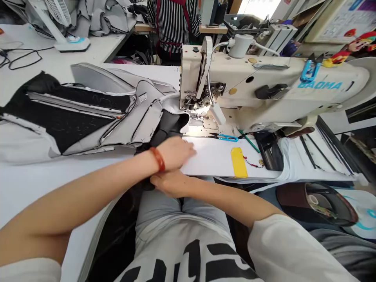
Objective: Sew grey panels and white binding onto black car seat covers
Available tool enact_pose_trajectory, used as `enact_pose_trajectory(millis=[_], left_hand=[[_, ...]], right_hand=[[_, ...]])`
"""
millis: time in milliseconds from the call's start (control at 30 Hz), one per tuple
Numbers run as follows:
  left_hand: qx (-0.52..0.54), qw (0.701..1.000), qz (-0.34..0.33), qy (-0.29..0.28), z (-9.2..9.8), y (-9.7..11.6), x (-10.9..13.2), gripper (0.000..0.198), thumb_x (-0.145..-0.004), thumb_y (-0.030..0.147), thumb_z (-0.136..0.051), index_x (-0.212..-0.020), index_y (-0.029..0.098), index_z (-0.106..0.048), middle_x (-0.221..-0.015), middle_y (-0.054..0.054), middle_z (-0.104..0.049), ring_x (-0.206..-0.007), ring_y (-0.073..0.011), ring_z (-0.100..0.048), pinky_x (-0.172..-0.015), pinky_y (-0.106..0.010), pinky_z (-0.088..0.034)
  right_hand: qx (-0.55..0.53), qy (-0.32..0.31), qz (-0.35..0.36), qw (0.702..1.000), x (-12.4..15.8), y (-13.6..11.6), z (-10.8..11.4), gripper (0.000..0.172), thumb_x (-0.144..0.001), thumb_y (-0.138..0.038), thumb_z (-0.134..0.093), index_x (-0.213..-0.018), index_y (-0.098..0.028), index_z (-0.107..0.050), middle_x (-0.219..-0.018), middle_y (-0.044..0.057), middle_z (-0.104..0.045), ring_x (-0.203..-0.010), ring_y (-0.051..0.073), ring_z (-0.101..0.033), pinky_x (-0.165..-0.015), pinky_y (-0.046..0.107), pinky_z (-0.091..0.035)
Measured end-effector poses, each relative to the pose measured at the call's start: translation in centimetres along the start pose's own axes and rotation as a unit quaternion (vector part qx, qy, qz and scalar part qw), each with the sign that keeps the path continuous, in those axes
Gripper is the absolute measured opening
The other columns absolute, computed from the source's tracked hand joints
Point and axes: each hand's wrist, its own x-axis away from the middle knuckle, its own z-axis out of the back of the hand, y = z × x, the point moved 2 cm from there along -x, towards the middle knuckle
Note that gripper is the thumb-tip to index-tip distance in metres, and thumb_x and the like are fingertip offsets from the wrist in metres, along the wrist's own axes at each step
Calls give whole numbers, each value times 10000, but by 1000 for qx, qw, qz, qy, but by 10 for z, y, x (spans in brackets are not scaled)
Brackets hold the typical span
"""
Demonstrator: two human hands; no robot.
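Note:
A grey and black sewn fabric piece (138,117) spreads over the white table, its right end by the needle area of a sewing machine (235,82). My left hand (175,152), slightly blurred, has a red bracelet (158,158) at the wrist. It lies palm down by the black part of the fabric, fingers loosely stretched to the right over the tabletop. Below it, at the table's front edge, my right hand (170,183) is closed, with thumb and fingers pinching black fabric (147,183) that hangs over the edge. The wrists nearly touch.
Blue thread snips (227,137), a green pen (249,141) and a yellow tag (239,162) lie right of my hands. A white fan (67,43) stands at the back left near piled grey fabric (100,17). A person in stripes (173,27) is beyond the machine.

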Motion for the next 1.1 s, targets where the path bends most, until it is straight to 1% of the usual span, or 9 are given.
enact_pose_trajectory(millis=[100, 233, 433, 600, 700, 833, 967, 1033, 1100], left_hand=[[-96, 991, 92, -28, -20, -43, -35, 279, -821, 21, -471, -830, 120, -731, -892, -155, -713, -891, -212, -656, -943, -383, -396], [-168, 982, 71, -48, -20, -64, -25, 330, -868, 49, -418, -873, 104, -744, -941, -167, -703, -957, -236, -649, -994, -403, -389], [-179, 978, 95, -46, -31, -65, 10, 446, -874, 55, -333, -1132, 51, -696, -1376, -224, -569, -1357, -292, -462, -1152, -455, -299], [-101, 988, 112, -6, -53, -85, 22, 551, -921, 75, -206, -1343, 34, -559, -1499, -222, -452, -1456, -261, -356, -1192, -480, -273], [-72, 989, 129, 12, -50, -96, 18, 542, -937, 107, -214, -1378, 64, -527, -1500, -215, -455, -1456, -259, -357, -1190, -500, -265], [-69, 981, 184, 8, -35, -119, 6, 528, -942, 86, -229, -1403, 110, -487, -1501, -138, -480, -1458, -219, -344, -1201, -477, -232], [-126, 960, 248, -30, -16, -108, -29, 413, -940, 45, -277, -1157, -18, -622, -1249, -252, -635, -1258, -311, -546, -1033, -517, -387], [-123, 972, 198, -28, -14, -85, -54, 373, -941, 61, -308, -1033, 29, -668, -1056, -224, -691, -1086, -307, -625, -903, -473, -451], [-93, 992, 81, 4, -22, -64, -76, 371, -967, 98, -311, -1093, 100, -660, -1068, -161, -694, -1065, -258, -626, -893, -406, -470]], right_hand=[[-54, -16, 90, 994, 23, 28, 22, 280, -880, -78, -489, -1088, -162, -656, -1113, 84, -718, -1094, 144, -623, -920, 267, -495], [15, 49, 50, 997, 30, 97, 39, 563, -848, -4, -433, -1402, -94, -481, -1518, 186, -442, -1444, 219, -355, -1151, 448, -353], [113, 24, 27, 993, -24, 123, 21, 396, -992, -100, -361, -1329, -44, -562, -1392, 227, -566, -1345, 259, -496, -1083, 451, -430], [76, -40, 111, 990, -10, 123, 24, 604, -894, -244, -626, -1435, -36, -458, -1535, 244, -383, -1429, 301, -390, -1143, 456, -369], [105, 1, 78, 991, -19, 120, 25, 391, -990, -178, -452, -1332, -16, -546, -1392, 250, -554, -1279, 266, -548, -982, 426, -489], [129, 33, 25, 991, -31, 114, 23, 337, -994, -65, -347, -995, -86, -683, -957, 146, -729, -890, 200, -652, -697, 323, -494], [94, 81, 69, 990, 1, 123, 23, 304, -998, -95, -386, -979, -121, -688, -883, 87, -732, -824, 167, -633, -705, 288, -488], [80, 134, 90, 984, 19, 129, 20, 333, -1009, -103, -363, -1000, -123, -695, -937, 87, -744, -888, 160, -647, -765, 276, -504], [79, 180, 96, 976, 29, 132, 16, 377, -1020, -114, -335, -974, -137, -708, -944, 79, -753, -910, 161, -659, -783, 275, -517]])
